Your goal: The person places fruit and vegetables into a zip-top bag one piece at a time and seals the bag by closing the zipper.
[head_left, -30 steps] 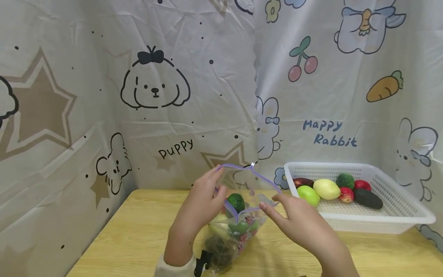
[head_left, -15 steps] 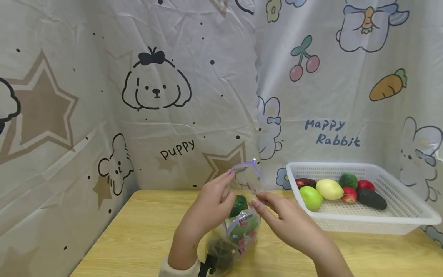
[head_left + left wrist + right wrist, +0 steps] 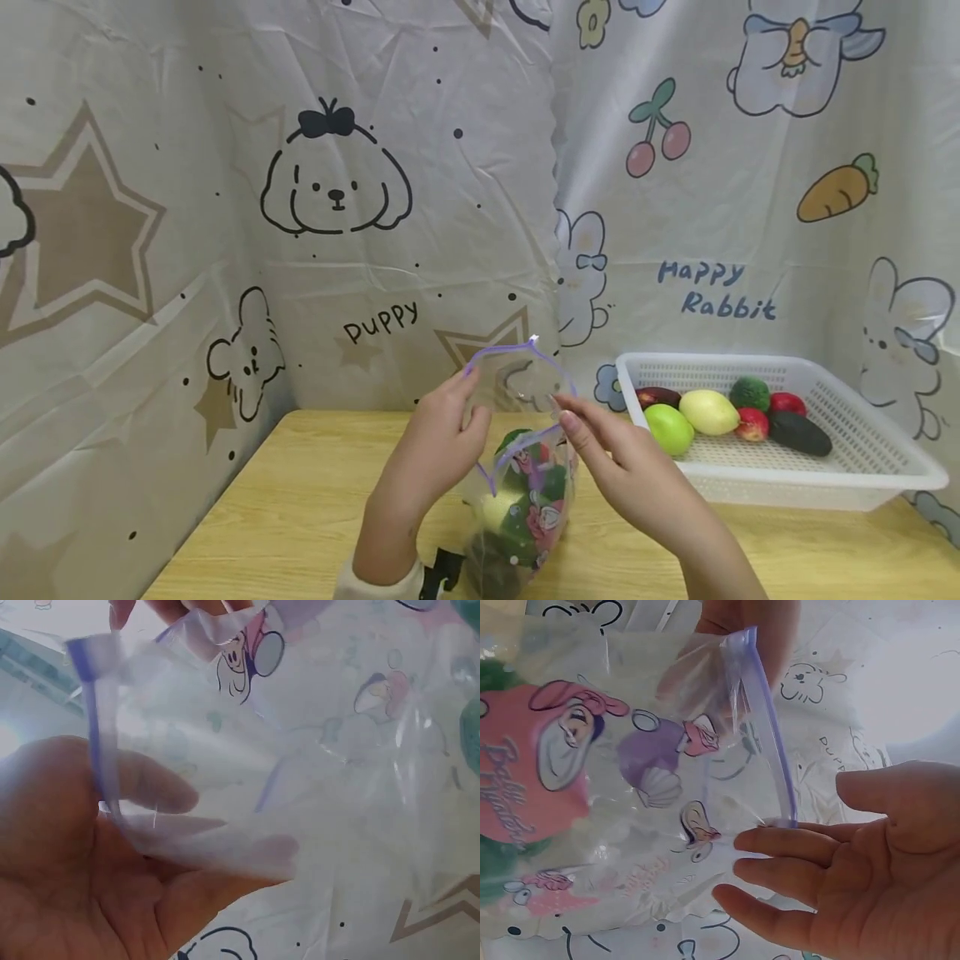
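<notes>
A clear zip bag (image 3: 543, 521) with purple zip edges and cartoon prints stands on the table, its mouth spread. Inside it show a pale yellow item (image 3: 498, 508), a dark round one (image 3: 491, 571) and green pieces. My left hand (image 3: 431, 446) is at the left of the mouth; in the left wrist view its thumb (image 3: 161, 784) and fingers show through the film, thumb apart from them. At the right rim is my right hand (image 3: 637, 467). The right wrist view has its extended fingers (image 3: 787, 844) touching the bag's edge, the thumb (image 3: 862, 791) standing away.
A white perforated basket (image 3: 795, 475) stands at the right, holding a green apple (image 3: 669, 429), a pale yellow fruit (image 3: 708, 412), a dark long item (image 3: 801, 433) and several others. Printed curtains (image 3: 450, 208) hang behind the wooden table (image 3: 292, 492).
The bag's mouth narrowed as my left hand went right, then widened as that hand came back left. My right hand is further left than a second ago. The bag's printed front now stands higher.
</notes>
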Demonstrator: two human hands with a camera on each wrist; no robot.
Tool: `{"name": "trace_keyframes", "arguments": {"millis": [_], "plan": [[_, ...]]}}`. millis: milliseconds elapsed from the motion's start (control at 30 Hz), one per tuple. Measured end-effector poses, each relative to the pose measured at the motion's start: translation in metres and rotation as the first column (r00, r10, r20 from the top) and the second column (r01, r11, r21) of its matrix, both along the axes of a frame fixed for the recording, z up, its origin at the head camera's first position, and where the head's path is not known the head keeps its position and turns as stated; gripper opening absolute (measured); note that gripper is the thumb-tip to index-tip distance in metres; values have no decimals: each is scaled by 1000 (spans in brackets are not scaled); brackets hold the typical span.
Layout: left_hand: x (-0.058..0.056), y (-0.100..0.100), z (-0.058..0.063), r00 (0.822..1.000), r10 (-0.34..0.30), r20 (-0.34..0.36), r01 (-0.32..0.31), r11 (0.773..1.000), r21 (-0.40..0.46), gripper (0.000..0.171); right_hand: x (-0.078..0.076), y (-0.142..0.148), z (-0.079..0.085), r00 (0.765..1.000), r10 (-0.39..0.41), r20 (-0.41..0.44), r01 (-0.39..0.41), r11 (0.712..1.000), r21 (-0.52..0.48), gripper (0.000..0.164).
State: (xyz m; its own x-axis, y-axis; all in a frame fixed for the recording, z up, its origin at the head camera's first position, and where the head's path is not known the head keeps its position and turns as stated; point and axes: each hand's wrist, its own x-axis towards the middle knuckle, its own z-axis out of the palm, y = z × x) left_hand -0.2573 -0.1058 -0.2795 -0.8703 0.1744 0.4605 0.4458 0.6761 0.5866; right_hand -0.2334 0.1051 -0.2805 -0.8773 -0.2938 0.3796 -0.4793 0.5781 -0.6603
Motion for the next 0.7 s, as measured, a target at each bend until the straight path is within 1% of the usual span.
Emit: {"name": "trace_keyframes", "arguments": {"millis": [67,133,200,267,300,400,500,567,700], "plan": [[1,-1,1,1000,14,10,-15,1000,16,48,1,1,1,1000,9,-27,-10,1000,-15,49],[1,-1,2,1000,3,23,-4,999,53,48,2,1,2,998,15,-61,-17,1000,-26,48],[3,0,3,999,-33,31,31,996,85,47,3,3,3,995,13,-95,-16,999,-34,45],[5,3,3,995,-89,45,85,992,93,47,4,5,3,993,9,-119,-12,1000,-24,44],[5,4,3,991,-118,57,114,990,80,47,4,6,3,992,9,-124,-10,1000,-10,43],[6,7,3,979,-181,99,184,982,-31,47,1,9,3,994,14,-108,-9,999,46,42],[5,11,1,969,-206,138,222,969,-110,49,-3,10,2,998,19,-61,-14,997,76,44],[4,13,-1,967,-215,134,231,966,-115,49,-5,9,1,999,12,-32,-9,998,67,46],[5,16,-2,967,-232,107,241,968,-77,51,-4,8,-1,1000,-2,-8,3,1000,26,48]]}}
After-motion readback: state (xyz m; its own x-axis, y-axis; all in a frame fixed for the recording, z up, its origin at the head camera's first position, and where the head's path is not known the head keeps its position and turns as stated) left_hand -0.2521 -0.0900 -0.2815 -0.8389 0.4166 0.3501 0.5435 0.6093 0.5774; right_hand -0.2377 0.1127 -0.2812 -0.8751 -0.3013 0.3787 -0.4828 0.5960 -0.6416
